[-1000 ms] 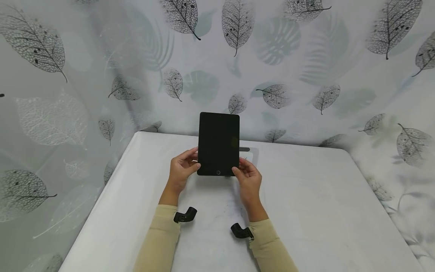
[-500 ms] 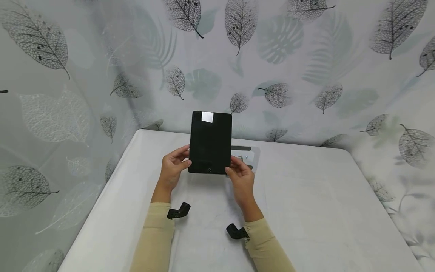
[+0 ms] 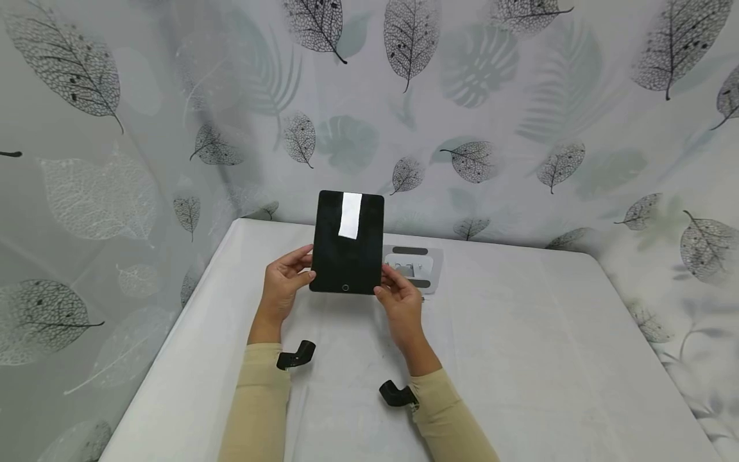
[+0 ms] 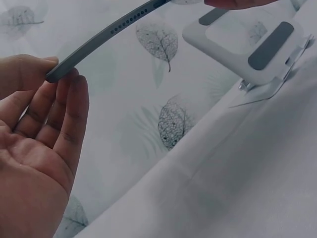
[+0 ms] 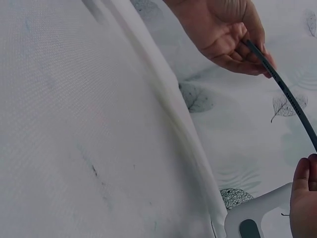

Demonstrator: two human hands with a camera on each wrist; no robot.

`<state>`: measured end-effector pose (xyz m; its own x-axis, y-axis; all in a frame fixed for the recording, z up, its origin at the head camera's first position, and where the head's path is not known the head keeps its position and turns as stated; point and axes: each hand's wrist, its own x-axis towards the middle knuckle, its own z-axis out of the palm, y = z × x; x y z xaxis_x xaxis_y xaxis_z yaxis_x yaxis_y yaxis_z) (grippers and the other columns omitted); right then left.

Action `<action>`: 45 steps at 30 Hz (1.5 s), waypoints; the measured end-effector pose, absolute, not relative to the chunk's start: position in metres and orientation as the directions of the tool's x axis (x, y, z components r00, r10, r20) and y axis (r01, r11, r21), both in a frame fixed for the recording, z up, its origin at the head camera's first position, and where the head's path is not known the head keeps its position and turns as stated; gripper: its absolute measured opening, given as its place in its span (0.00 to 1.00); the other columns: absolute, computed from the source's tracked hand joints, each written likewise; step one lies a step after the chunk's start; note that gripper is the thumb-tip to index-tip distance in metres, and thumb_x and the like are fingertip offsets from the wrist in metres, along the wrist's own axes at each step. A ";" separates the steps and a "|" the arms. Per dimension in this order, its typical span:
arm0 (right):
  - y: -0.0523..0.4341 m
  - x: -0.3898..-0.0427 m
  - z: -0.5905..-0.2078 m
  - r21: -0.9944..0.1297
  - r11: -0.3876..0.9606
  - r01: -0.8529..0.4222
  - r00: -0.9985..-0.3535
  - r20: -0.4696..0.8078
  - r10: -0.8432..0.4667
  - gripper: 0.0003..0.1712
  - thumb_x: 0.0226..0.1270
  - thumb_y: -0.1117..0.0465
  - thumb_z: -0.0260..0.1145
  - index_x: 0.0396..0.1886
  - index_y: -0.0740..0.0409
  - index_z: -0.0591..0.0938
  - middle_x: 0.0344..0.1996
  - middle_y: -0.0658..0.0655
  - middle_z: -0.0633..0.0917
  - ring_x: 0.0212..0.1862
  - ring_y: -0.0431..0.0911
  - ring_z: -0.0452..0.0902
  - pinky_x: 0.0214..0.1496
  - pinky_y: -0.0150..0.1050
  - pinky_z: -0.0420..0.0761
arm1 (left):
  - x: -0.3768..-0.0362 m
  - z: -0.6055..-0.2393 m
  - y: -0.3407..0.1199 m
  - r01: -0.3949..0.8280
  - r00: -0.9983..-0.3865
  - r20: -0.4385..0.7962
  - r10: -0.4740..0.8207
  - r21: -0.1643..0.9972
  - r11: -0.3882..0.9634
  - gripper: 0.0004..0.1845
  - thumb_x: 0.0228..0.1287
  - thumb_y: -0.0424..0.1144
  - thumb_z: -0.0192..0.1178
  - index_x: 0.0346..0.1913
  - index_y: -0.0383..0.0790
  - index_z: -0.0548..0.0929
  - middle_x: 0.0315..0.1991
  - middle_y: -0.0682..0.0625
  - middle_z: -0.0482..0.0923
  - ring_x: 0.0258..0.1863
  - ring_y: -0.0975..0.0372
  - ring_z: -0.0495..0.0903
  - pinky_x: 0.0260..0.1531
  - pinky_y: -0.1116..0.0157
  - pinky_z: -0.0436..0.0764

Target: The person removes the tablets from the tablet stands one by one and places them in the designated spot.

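Note:
A black tablet [image 3: 346, 263] is held upright above the table, its dark screen and round home button facing the head camera. A bright white reflection lies on the upper screen. My left hand [image 3: 281, 285] pinches its lower left edge, thumb in front and fingers behind. At the lower right corner my right hand [image 3: 401, 305] pinches it the same way. The left wrist view shows the tablet's thin edge [image 4: 106, 37] with a row of speaker holes. Behind and to the right stands a grey-white tablet stand [image 3: 437, 269] with dark pads, partly hidden by the tablet and right hand.
The table [image 3: 519, 353] has a white cloth over it. Behind it and to the left hangs a leaf-printed curtain [image 3: 358, 83], close to the table's back edge. A black wrist camera [image 3: 297, 355] sticks out from the left sleeve, another black camera [image 3: 396, 394] from the right.
Both hands have carried the tablet to the left, uncovering more of the stand. A white reflection has appeared on the screen and grown longer.

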<state>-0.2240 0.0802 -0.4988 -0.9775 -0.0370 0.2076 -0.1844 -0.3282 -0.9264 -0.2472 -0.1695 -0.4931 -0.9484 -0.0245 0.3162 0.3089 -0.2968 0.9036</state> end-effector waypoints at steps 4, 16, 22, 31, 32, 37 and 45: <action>0.076 -0.226 -0.502 -0.942 -0.305 -0.144 -0.986 0.163 -0.036 0.31 0.65 0.79 0.64 0.69 0.72 0.73 0.53 0.57 0.80 0.54 0.40 0.77 0.51 0.24 0.83 | -0.249 -0.496 -0.175 0.275 -0.961 0.277 -0.029 0.931 -0.240 0.30 0.57 0.15 0.63 0.65 0.21 0.74 0.43 0.55 0.84 0.46 0.66 0.84 0.43 0.75 0.85; 0.069 -0.232 -0.517 -0.960 -0.271 -0.077 -0.995 0.093 -0.045 0.30 0.64 0.81 0.63 0.67 0.75 0.73 0.56 0.69 0.79 0.53 0.41 0.77 0.51 0.23 0.81 | -0.252 -0.508 -0.184 0.174 -0.985 0.168 -0.046 0.966 -0.190 0.31 0.55 0.15 0.64 0.66 0.23 0.75 0.42 0.55 0.84 0.44 0.67 0.83 0.42 0.76 0.85; 0.064 -0.232 -0.523 -0.966 -0.249 -0.071 -0.994 0.088 -0.058 0.30 0.63 0.81 0.62 0.66 0.78 0.72 0.59 0.77 0.76 0.52 0.39 0.78 0.52 0.22 0.80 | -0.252 -0.511 -0.189 0.144 -0.989 0.136 -0.055 0.975 -0.168 0.31 0.56 0.14 0.62 0.66 0.23 0.75 0.43 0.55 0.83 0.44 0.66 0.82 0.42 0.75 0.84; 0.062 -0.232 -0.534 -0.970 -0.242 -0.021 -0.997 0.037 -0.061 0.29 0.67 0.80 0.61 0.68 0.75 0.72 0.62 0.75 0.75 0.55 0.40 0.77 0.53 0.22 0.80 | -0.251 -0.522 -0.193 0.079 -0.996 0.074 -0.047 0.989 -0.122 0.32 0.57 0.16 0.64 0.68 0.24 0.74 0.41 0.57 0.82 0.43 0.70 0.82 0.43 0.77 0.83; 0.063 -0.232 -0.535 -0.971 -0.240 -0.013 -0.998 0.029 -0.063 0.29 0.67 0.79 0.61 0.68 0.75 0.72 0.63 0.75 0.76 0.55 0.40 0.77 0.53 0.22 0.81 | -0.251 -0.523 -0.193 0.073 -0.997 0.068 -0.047 0.990 -0.120 0.32 0.57 0.16 0.64 0.68 0.24 0.74 0.41 0.57 0.82 0.43 0.69 0.82 0.43 0.77 0.83; 0.064 -0.231 -0.540 -0.974 -0.228 -0.011 -0.997 0.028 -0.072 0.29 0.67 0.78 0.62 0.68 0.76 0.72 0.61 0.75 0.76 0.55 0.40 0.77 0.52 0.22 0.81 | -0.251 -0.527 -0.193 0.043 -0.998 0.038 -0.049 0.992 -0.120 0.31 0.58 0.17 0.64 0.68 0.27 0.75 0.41 0.57 0.82 0.42 0.69 0.83 0.42 0.76 0.84; 0.063 -0.234 -0.541 -0.982 -0.188 0.030 -0.998 -0.018 -0.063 0.28 0.68 0.77 0.62 0.68 0.75 0.72 0.62 0.74 0.76 0.57 0.43 0.76 0.52 0.22 0.80 | -0.254 -0.531 -0.192 -0.002 -0.998 -0.006 -0.059 0.997 -0.078 0.32 0.58 0.17 0.65 0.68 0.28 0.75 0.39 0.58 0.83 0.39 0.71 0.84 0.41 0.76 0.85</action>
<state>-0.2338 0.0629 -0.5413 -0.9979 -0.0628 -0.0181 0.0297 -0.1882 -0.9817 -0.2542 -0.1923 -0.5306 -0.9982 -0.0594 -0.0064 -0.0018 -0.0782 0.9969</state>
